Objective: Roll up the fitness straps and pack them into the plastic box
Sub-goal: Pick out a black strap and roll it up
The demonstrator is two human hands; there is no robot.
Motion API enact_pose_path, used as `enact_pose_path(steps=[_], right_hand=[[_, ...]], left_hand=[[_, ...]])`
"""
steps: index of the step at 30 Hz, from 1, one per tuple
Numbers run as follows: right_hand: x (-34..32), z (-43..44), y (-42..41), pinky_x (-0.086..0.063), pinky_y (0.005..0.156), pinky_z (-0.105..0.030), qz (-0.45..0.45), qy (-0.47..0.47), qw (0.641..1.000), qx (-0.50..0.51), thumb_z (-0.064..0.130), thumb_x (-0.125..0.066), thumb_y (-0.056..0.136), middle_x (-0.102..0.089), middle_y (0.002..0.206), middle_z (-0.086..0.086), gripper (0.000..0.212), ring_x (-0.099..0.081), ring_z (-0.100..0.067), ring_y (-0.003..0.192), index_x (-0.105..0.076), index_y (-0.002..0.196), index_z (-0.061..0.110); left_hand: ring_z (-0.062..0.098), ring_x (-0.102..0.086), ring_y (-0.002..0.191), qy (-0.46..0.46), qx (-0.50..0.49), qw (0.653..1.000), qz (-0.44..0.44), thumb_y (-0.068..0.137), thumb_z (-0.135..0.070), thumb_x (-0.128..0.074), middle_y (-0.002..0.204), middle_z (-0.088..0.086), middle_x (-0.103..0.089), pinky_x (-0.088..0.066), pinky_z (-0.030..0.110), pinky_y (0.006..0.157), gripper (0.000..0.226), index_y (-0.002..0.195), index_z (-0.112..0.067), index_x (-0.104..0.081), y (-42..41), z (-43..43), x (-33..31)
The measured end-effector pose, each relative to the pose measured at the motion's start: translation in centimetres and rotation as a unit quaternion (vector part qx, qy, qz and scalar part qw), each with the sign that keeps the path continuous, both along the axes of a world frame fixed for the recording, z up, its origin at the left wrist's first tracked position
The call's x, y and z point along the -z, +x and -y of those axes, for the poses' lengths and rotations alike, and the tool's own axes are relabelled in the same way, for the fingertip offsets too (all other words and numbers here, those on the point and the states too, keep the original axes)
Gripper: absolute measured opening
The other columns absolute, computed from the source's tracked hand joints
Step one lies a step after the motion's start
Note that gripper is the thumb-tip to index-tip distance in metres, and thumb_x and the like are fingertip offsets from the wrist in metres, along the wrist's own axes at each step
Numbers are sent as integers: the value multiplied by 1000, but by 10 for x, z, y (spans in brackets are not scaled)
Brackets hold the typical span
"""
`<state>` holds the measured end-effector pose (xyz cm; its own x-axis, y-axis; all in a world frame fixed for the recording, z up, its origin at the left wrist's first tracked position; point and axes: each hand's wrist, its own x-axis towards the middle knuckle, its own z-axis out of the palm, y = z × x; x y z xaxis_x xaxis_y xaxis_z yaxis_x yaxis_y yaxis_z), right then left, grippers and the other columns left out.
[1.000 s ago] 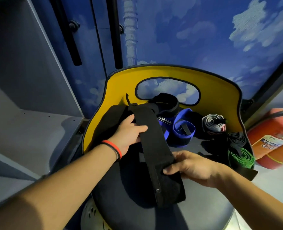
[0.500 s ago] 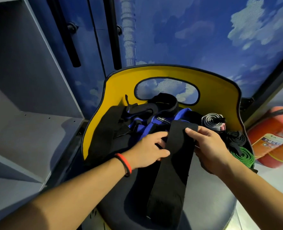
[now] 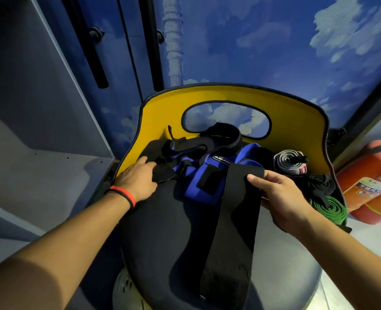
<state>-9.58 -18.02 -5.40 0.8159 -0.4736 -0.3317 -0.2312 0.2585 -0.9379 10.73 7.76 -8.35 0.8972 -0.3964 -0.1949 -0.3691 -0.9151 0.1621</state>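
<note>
A long flat black strap [image 3: 234, 224] lies lengthwise down the dark chair seat [image 3: 162, 238]. My right hand [image 3: 281, 198] pinches its far end by the right edge. My left hand [image 3: 138, 177] rests with straight fingers on a black strap [image 3: 162, 168] at the seat's back left. Between them lies a tangle of blue and black straps [image 3: 207, 173]. Rolled straps sit at the right: a grey one [image 3: 290, 162], a black one [image 3: 321, 184] and a green one [image 3: 328, 209]. No plastic box is in view.
The chair has a yellow backrest [image 3: 296, 128] with an oval cut-out. A grey shelf unit [image 3: 40, 166] stands at the left. A red fire extinguisher [image 3: 372, 186] lies at the right. A sky-painted wall [image 3: 252, 41] is behind.
My left hand has let go of the long black strap and moved left onto the black strap at the back left. My right hand keeps the strap's far end.
</note>
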Motion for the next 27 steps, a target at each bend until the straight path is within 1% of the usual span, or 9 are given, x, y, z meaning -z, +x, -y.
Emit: enact_pose_path(steps=[4,8,12,14,16,20,23,25,27], right_hand=[[3,-2,1,-53,76,-29,10,6,1000,-2,13,-67,95,-79,103,-6,17,-75,-16,88,-76,109,12],[4,-8,2,-53,78,-30,40,22,999,-11,13,-63,97,-78,108,-6,20,-74,-18,96,-72,115,12],[2,-14,5,-56,71,-23,79,34,996,-24,10,-59,99,-77,110,-5,21,-74,-16,95,-69,117,12],[1,-16,7,-57,70,-22,95,47,994,-22,9,-58,100,-77,111,-7,20,-74,-17,96,-68,117,11],[-1,-16,9,-57,70,-23,104,54,993,-19,8,-58,100,-76,112,-9,20,-74,-19,97,-66,118,10],[-3,-16,11,-59,78,-27,126,46,991,-24,5,-57,99,-74,118,-13,24,-72,-23,104,-64,121,7],[-9,-16,12,-56,97,-37,164,53,984,-53,-2,-55,96,-71,126,-15,33,-68,-28,115,-61,128,6],[-15,-14,13,-56,96,-39,170,44,980,-91,-6,-52,94,-70,126,-13,38,-68,-27,116,-62,129,6],[-21,-14,16,-56,88,-38,153,11,981,-115,-8,-50,94,-72,123,-11,40,-69,-24,112,-65,127,8]], left_hand=[[29,-52,131,-126,-42,991,35,94,-20,-69,150,5,-51,-43,41,109,51,143,-19,-56,11,-9,-24],[20,-59,88,-235,-77,969,21,95,-15,-68,120,7,-69,-54,42,87,36,122,-37,-70,11,-13,-41],[20,-68,91,-369,-77,925,-51,92,0,-66,112,0,-72,-58,37,83,43,110,-39,-74,15,-14,-61],[17,-72,94,-449,-84,881,-120,91,6,-63,110,-2,-74,-57,23,72,45,112,-32,-75,13,-15,-74],[21,-75,94,-504,-83,837,-196,91,8,-62,111,2,-76,-59,23,70,44,113,-27,-75,9,-16,-83],[26,-73,105,-514,-56,813,-270,88,9,-65,116,6,-75,-61,38,86,46,116,-26,-74,4,-14,-85],[14,-69,109,-468,-2,847,-253,83,9,-72,120,1,-70,-58,28,85,53,119,-29,-70,-11,2,-84],[16,-70,104,-459,3,844,-276,83,10,-71,116,4,-67,-57,24,79,53,122,-26,-68,-25,19,-81],[20,-70,100,-483,-15,818,-311,85,14,-67,111,8,-66,-57,25,78,52,124,-22,-66,-37,36,-78]])
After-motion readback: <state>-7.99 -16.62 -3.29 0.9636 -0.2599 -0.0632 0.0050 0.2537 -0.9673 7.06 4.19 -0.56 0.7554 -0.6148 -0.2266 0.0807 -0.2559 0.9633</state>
